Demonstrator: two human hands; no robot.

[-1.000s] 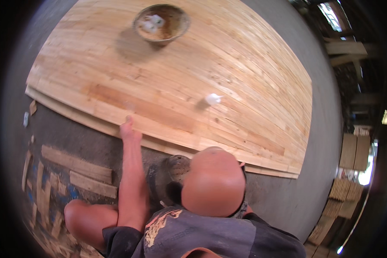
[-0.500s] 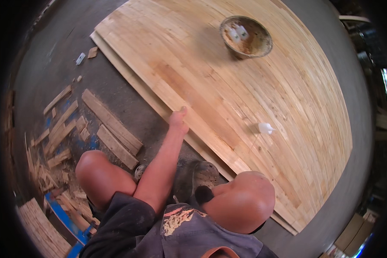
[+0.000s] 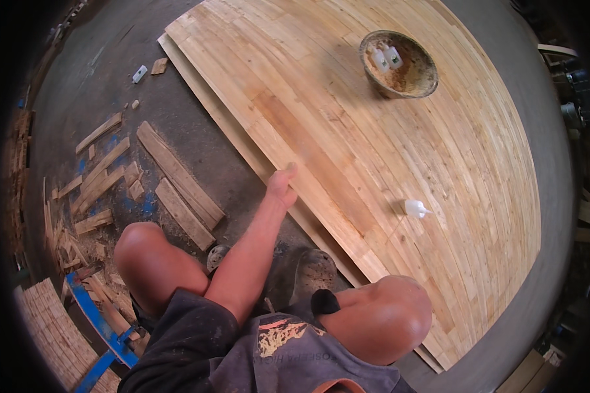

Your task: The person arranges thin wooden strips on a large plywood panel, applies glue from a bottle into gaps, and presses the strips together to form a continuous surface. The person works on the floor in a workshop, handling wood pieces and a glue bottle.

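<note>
My left hand [image 3: 282,188] grips the near left edge of the upper wooden panel [image 3: 347,137], thumb on top and the other fingers hidden under the edge. This panel of pale joined strips lies on a second panel [image 3: 200,92], whose edge sticks out below with a dark gap between. On the top stands a small white squeeze bottle [image 3: 415,209], tilted to the right. Farther off sits a dark bowl [image 3: 432,82] with brown paste-like residue and two white bottles [image 3: 386,59] in it. My right hand is out of view.
Offcut boards [image 3: 180,173] and smaller wood scraps [image 3: 98,170] litter the grey floor at left. A blue metal bar [image 3: 97,313] lies near a stack of wood [image 3: 56,331] at lower left. A small white bottle [image 3: 139,74] rests beside a wood block [image 3: 159,66]. My knees flank my left arm.
The view has shifted a little, so the panel, bowl and bottle appear slightly more to the right and lower. My left hand keeps its grip on the panel's edge.
</note>
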